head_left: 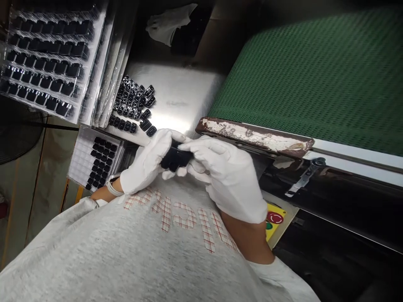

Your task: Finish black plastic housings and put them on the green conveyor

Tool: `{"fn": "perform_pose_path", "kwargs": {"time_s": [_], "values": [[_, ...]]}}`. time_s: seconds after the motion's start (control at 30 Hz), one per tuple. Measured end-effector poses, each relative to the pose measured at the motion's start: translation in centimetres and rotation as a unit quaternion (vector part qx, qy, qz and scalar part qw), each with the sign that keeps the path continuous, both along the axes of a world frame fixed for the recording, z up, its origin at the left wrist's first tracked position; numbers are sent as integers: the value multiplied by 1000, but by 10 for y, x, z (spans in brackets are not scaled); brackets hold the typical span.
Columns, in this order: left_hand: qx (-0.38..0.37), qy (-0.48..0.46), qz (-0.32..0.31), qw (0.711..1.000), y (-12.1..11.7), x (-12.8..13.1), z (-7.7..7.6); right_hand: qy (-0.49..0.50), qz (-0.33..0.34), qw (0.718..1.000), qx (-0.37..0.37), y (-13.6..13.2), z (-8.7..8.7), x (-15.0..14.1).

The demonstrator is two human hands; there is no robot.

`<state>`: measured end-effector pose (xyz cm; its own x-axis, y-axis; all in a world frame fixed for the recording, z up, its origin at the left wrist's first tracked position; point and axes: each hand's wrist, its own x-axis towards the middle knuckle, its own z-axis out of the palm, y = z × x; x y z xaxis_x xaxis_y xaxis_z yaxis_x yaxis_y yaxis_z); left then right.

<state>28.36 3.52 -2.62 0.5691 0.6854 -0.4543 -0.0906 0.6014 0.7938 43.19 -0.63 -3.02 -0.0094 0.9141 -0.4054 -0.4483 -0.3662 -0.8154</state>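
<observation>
Both of my hands wear white gloves and meet in front of my chest around a glossy black plastic part [176,158]. My left hand [154,157] grips its left side, and my right hand [214,161] pinches its right side, thumb and fingers closed on it. The gloves cover some of its edges. Just beyond my left hand, several small black parts [132,100] lie in rows on a metal tabletop [176,96]. One of them, a flat black piece [145,124], lies slightly askew among the others.
Stacked clear trays [47,63] of black parts stand at the upper left; a white tray [82,153] sits lower. To the right runs a green conveyor belt [315,79] with a worn edge [255,136]. A yellow switch box [276,220] is below it. A white glove [168,23] lies at the back.
</observation>
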Motion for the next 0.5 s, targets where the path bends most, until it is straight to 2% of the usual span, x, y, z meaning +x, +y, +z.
{"fn": "perform_pose_path", "kwargs": {"time_s": [0.2,0.37,0.5], "values": [[-19,-14,0,1000,0,-2,2,-36,-43,998,14,-7,-4,1],[-11,31,-7,999,1,-1,6,-21,-40,998,31,-13,-6,3],[-36,34,-21,999,3,-1,12,18,-42,998,42,-16,-9,5]]}}
